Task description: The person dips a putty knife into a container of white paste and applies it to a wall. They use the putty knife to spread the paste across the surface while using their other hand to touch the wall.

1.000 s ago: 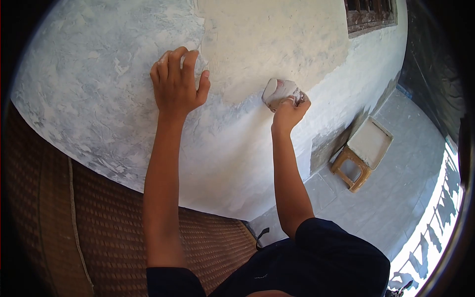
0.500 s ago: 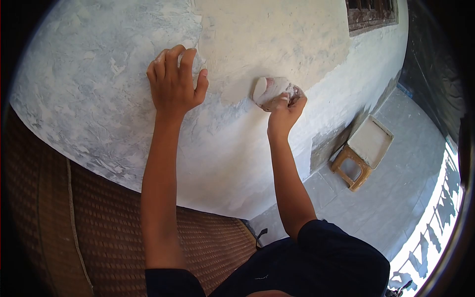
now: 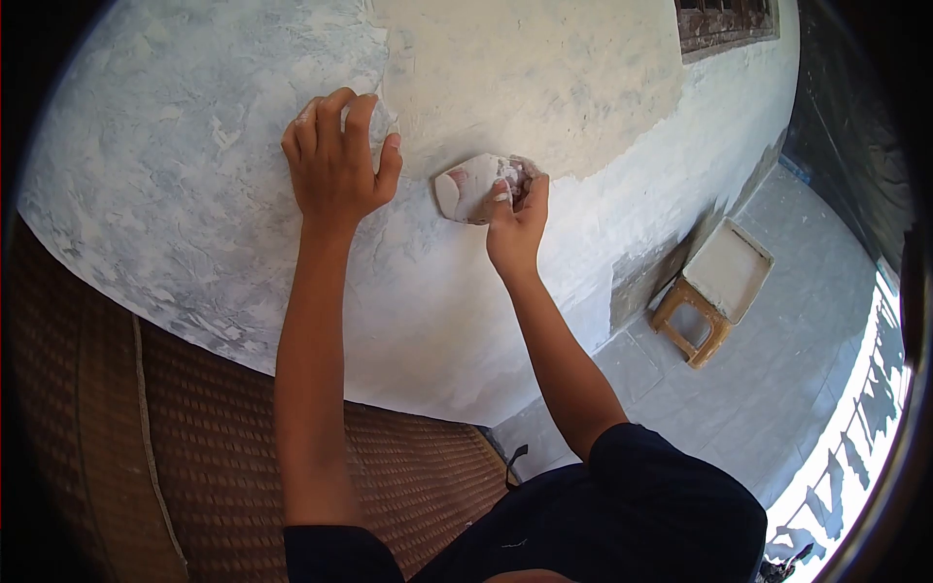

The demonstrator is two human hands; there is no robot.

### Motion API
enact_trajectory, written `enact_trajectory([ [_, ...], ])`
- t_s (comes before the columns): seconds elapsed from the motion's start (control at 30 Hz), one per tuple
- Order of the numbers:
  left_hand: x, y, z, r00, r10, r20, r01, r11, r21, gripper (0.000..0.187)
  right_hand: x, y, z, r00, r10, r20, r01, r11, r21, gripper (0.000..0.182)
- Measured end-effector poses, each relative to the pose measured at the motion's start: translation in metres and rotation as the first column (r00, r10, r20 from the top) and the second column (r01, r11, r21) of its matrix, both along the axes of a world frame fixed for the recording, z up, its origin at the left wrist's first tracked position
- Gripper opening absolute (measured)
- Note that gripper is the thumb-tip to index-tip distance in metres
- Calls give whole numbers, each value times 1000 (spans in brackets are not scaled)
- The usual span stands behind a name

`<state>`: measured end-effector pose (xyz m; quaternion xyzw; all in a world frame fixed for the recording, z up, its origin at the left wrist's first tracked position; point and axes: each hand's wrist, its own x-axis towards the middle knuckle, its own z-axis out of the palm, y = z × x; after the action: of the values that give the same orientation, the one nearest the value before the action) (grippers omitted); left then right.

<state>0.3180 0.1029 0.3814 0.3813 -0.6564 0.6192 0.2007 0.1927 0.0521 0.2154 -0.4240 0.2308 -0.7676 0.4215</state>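
Note:
My left hand point(image 3: 335, 160) rests against the wall point(image 3: 525, 78), its fingers apart and slightly bent, on a stretch of rough grey-white plaster. White smears show on its fingers, and nothing is visibly held in it. To the right, my right hand point(image 3: 517, 228) is closed on a putty scraper point(image 3: 470, 188), a flat, wide piece caked in white with reddish patches. The scraper lies against the wall near the lower border of a beige coated area. Its exact shape under the caking is hard to make out.
On the grey tiled floor point(image 3: 622, 389), a shallow tray of pale paste point(image 3: 731, 267) sits on a small tan stool point(image 3: 692, 325). Brown woven matting point(image 3: 253, 457) runs below the wall at left. A wooden window frame point(image 3: 727, 27) is at upper right, beside a dark sheet point(image 3: 850, 136).
My right hand has moved left along the wall with the scraper, closer to my left hand. My left hand stays at almost the same place.

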Motion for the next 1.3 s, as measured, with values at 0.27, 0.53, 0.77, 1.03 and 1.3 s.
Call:
enact_trajectory([
  [0.27, -1, -1, 0, 1000, 21, 8, -21, 1000, -14, 38, -34, -30, -12, 906, -210, 369, 93, 946, 310, 27],
  [0.53, -1, -1, 0, 1000, 1, 3, -1, 1000, -18, 37, -10, -43, -31, 923, -136, 359, -31, 906, 421, 30],
  [0.77, -1, 0, -1, 1000, 17, 5, -17, 1000, -4, 37, -7, -22, -12, 919, -26, 394, -125, 928, 352, 30],
  [1.03, 2, -1, 0, 999, 41, -17, -40, 999, 30, 42, -19, -18, -31, 833, -211, 512, -106, 847, 521, 24],
  [1.3, -1, 0, -1, 1000, 23, -12, -23, 1000, -12, 37, -10, -31, -46, 887, -86, 455, -186, 834, 519, 27],
])
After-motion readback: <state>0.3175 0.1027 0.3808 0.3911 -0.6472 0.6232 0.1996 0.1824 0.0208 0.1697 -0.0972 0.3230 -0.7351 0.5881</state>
